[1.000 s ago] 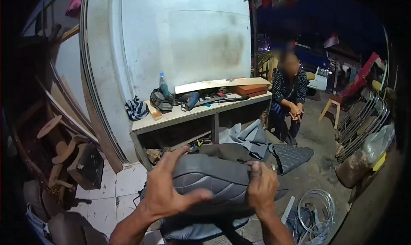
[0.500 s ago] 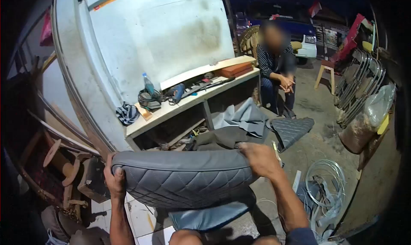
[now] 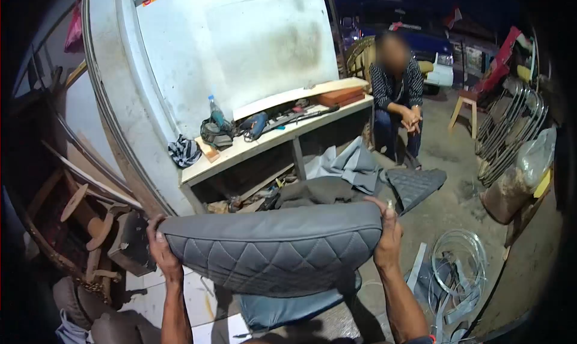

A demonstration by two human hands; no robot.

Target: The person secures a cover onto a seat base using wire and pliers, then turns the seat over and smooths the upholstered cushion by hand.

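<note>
A grey padded seat cushion [image 3: 273, 248] with diamond-quilted stitching spans the space in front of me, held up between both hands. My left hand [image 3: 163, 251] grips its left end, fingers wrapped over the edge. At the opposite end my right hand [image 3: 387, 233] clasps the corner, thumb pointing up. Below the cushion, a blue-grey padded surface [image 3: 297, 308] shows in part. The cushion's underside and the fingertips behind it are hidden.
Tools and a bottle lie on a wooden bench [image 3: 228, 160]. Grey fabric [image 3: 345, 163] and a quilted piece [image 3: 415, 187] lie beyond. A person [image 3: 396, 97] sits at the back. Coiled wire [image 3: 460, 266] and a sack [image 3: 511, 193] are at right.
My right hand has shifted from the cushion's top right to gripping its right end. The cushion has turned slightly, showing more of its quilted side. The view has moved a little.
</note>
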